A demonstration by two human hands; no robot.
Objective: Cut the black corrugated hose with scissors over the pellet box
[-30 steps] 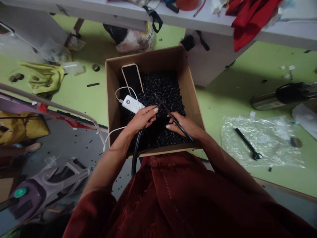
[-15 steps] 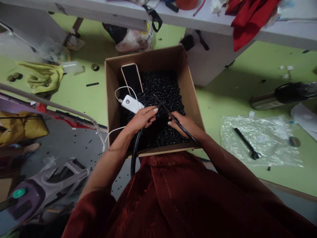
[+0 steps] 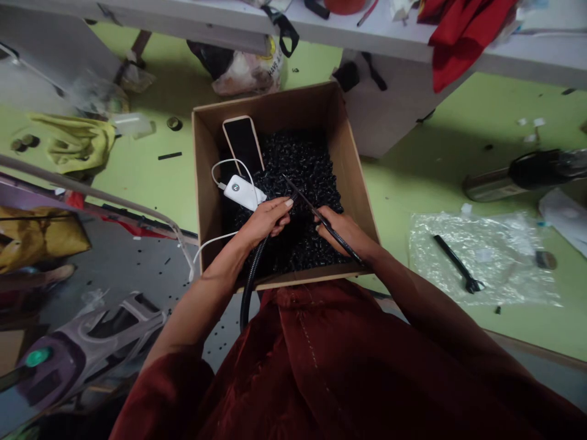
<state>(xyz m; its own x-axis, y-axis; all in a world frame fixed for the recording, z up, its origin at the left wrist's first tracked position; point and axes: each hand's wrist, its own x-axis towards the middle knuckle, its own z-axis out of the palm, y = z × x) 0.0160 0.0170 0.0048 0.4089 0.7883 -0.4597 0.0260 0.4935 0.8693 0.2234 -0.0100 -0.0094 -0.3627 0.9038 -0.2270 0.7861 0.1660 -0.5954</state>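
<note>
My left hand (image 3: 271,217) is closed on a black ribbed tube (image 3: 251,278), which hangs down over the box's near edge. The tube's upper end shows just past my thumb. In my right hand (image 3: 338,231) is a long, dark scissor-like tool (image 3: 331,227), its thin tip crossing the tube's end. Both hands are over a cardboard box (image 3: 355,183) holding many small black pieces (image 3: 298,150). A phone (image 3: 244,144) leans in the far left corner, and a white power bank (image 3: 241,191) with a white cable lies nearer my left hand.
On the right, a clear plastic bag (image 3: 495,269) carries a black tool (image 3: 458,266), with a metal flask (image 3: 495,183) behind. A yellow cloth (image 3: 80,143) lies left. A raised white shelf (image 3: 389,33) spans the back. A purple-grey chair-like object (image 3: 92,342) stands lower left.
My right hand has shifted very slightly to the right with the tool. My left hand still grips the tube in nearly the same place.
</note>
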